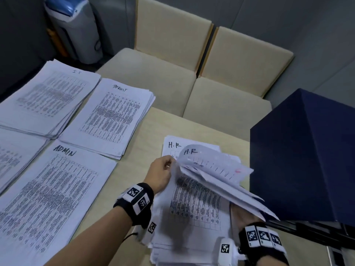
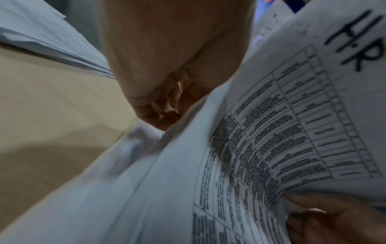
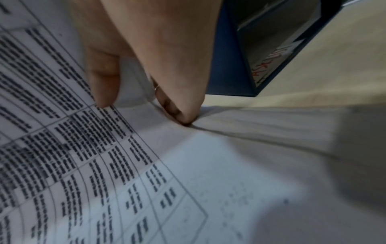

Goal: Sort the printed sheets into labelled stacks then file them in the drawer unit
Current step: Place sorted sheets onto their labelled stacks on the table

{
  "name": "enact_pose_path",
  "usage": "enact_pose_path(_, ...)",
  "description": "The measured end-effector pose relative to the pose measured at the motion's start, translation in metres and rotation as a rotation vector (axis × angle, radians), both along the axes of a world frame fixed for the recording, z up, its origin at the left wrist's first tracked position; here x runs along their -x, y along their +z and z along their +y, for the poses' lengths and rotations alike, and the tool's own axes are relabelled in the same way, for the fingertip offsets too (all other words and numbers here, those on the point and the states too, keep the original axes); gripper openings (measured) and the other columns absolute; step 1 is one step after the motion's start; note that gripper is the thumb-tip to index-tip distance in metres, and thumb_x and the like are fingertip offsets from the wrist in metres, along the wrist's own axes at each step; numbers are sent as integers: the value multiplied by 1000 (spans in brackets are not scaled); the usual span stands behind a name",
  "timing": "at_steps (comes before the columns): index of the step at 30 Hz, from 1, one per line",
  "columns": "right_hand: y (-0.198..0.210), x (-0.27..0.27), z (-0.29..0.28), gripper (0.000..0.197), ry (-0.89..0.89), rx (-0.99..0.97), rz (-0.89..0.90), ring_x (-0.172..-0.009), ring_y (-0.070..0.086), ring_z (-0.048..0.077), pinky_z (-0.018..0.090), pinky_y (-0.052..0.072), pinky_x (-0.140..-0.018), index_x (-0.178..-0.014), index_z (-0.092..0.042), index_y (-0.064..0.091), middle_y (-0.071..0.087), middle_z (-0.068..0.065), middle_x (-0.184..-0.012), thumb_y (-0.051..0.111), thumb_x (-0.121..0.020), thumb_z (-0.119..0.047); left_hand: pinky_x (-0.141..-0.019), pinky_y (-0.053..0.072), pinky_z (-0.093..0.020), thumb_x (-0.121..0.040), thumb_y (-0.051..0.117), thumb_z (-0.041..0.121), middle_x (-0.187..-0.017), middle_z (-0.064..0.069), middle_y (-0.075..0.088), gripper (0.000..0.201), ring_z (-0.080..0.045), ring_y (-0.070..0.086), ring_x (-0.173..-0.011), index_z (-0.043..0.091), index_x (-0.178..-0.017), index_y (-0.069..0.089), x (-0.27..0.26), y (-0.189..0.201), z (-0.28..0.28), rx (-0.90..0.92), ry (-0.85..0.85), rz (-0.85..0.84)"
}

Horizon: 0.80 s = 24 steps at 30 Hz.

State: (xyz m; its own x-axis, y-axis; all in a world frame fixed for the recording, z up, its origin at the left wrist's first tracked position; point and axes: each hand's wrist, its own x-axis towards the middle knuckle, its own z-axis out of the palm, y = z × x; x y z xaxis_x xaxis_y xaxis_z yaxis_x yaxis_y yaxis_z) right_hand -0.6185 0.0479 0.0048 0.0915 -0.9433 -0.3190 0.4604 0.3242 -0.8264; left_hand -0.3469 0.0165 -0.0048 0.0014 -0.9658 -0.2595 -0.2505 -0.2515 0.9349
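Observation:
A stack of printed sheets marked "H.R" (image 1: 194, 204) lies on the beige table (image 1: 146, 135) in front of me. A sheaf of its top sheets (image 1: 215, 169), also marked "H.R", is lifted and curls over to the right. My left hand (image 1: 163, 169) pinches the sheaf's left edge with curled fingers; the left wrist view shows that hand (image 2: 167, 85) against the bent paper (image 2: 292, 115). My right hand (image 1: 240, 215) is mostly hidden under the sheaf. In the right wrist view it (image 3: 144, 110) grips the sheets, with the thumb (image 3: 104, 79) on the printed face.
Other paper stacks lie to the left: "ADMIN" (image 1: 51, 198), a "TASKLIST" pile (image 1: 111, 116), "IT" (image 1: 48, 96) and one at the left edge (image 1: 13, 156). A dark blue box (image 1: 307, 160) stands close on the right. Two cream chairs (image 1: 172, 73) and a grey bin (image 1: 75, 29) lie beyond.

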Motion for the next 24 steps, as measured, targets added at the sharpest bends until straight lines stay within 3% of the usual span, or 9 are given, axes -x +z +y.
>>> enact_pose_path(1,-11,5,-2,33,20,67,-86,-123,64,21,29,42,-112,-126,-7,71,70,14,-128,69,-94,-14,-69,51,-29,-90,55,1,-81,-2,68,15,-18,61,-75,13,-83,60,1,-3,-1,-16,79,-95)
enact_pose_path(4,-17,9,8,28,-182,-210,316,-110,70,34,53,49,-106,-116,-4,72,73,19,-117,67,-88,-4,-73,50,-33,-90,59,12,-91,0,63,8,-22,60,-83,15,-96,55,-3,-16,-6,-42,278,-389)
enact_pose_path(9,-8,1,14,32,-190,-352,302,-103,71,42,55,52,-98,-113,3,69,73,25,-110,70,-81,-1,-71,48,-34,-85,71,36,-92,-2,63,30,-25,60,-86,16,-98,53,-9,-31,-13,-129,154,-575)
enact_pose_path(11,-13,2,14,37,-238,-340,306,-105,69,36,52,51,-97,-111,-3,73,75,17,-108,73,-74,-9,-71,47,-34,-83,73,39,-91,-2,62,35,-25,60,-86,15,-98,52,-10,-31,-15,-96,189,-565)
enact_pose_path(13,-21,8,12,13,-281,-334,288,-83,70,16,36,51,-80,-78,-15,80,75,-3,-78,69,-79,-9,-73,50,-36,-83,74,41,-88,-2,63,34,-27,60,-84,16,-94,53,-12,-28,-20,-116,181,-529)
enact_pose_path(15,-22,16,9,57,-317,-431,183,-50,63,0,23,47,-66,-48,-18,73,64,-13,-50,47,-94,6,-67,48,-34,-83,72,39,-76,-1,61,29,-28,59,-77,21,-76,51,-14,-25,-23,-127,118,-525)
enact_pose_path(19,-4,0,10,21,-295,-396,194,-66,74,25,41,49,-78,-85,-1,66,74,12,-74,51,-78,13,-58,36,-30,-95,53,36,-66,-5,53,37,-33,58,-70,16,-66,47,-11,-9,-24,10,-89,-782)
enact_pose_path(21,-7,0,15,26,-306,-383,205,-82,74,33,45,48,-83,-95,0,69,75,17,-90,60,-71,3,-56,36,-29,-102,39,42,-61,-2,50,45,-29,54,-62,17,-67,53,-10,2,-22,83,-160,-927)
enact_pose_path(24,14,-10,15,19,-274,-468,227,-79,75,28,34,55,-73,-96,-4,68,75,15,-88,57,-80,-5,-48,29,-27,-103,34,49,-52,4,41,57,-20,44,-51,16,-57,42,-12,9,-21,198,-240,-987)
